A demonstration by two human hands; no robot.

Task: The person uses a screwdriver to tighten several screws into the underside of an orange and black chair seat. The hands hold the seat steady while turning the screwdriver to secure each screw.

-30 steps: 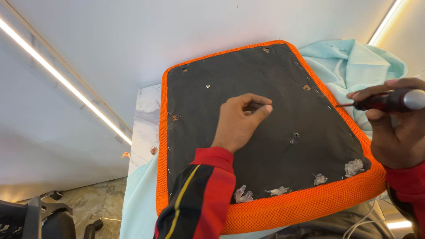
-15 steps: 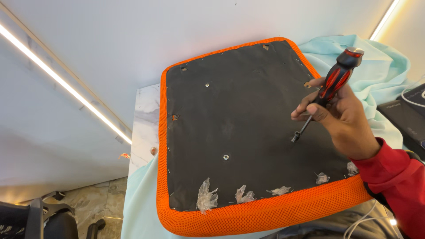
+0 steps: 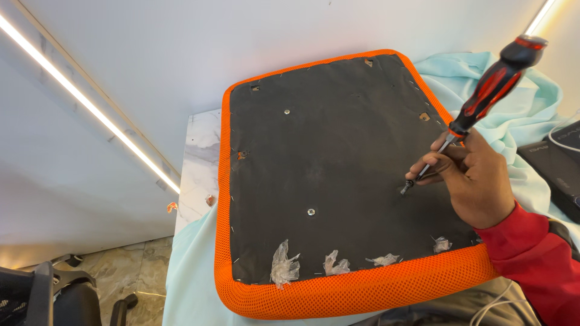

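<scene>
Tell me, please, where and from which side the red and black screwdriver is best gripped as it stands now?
Grip the screwdriver by its thick ribbed handle, from the right. It leans up and right, tip on the screw, and the right hand pinches only the thin shaft.

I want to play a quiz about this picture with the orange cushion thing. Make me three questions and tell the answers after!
1. True or false: the right hand holds a screwdriver with a red and black handle.
2. What colour is the mesh edge around the seat pad? A) blue B) orange C) green
3. Fill in: the screwdriver tip meets a screw on the pad's ____ underside.

Key:
1. True. The fingers pinch the shaft low down, near the tip.
2. B, orange.
3. Black. The pad lies on a pale green cloth. The left hand is out of view.
</scene>
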